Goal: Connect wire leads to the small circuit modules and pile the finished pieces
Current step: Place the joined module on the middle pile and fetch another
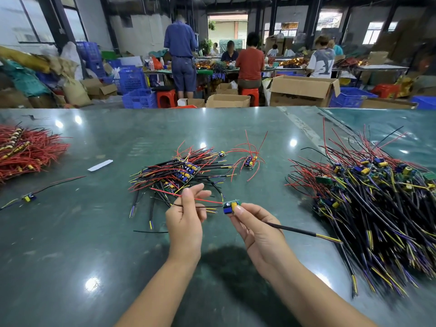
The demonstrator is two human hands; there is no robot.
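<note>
The right hand (257, 234) is pinching a small circuit module (230, 206) between its fingers (239, 211), above the table (70, 244). The left hand (186, 220) is pinching the module's red lead (200, 198) and black lead (212, 206) in curled fingers, near the middle pile (179, 173).

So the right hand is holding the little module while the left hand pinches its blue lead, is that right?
Not quite. In the head view the right hand does hold the module, but the lead that the left hand pinches is red, not blue.
</note>
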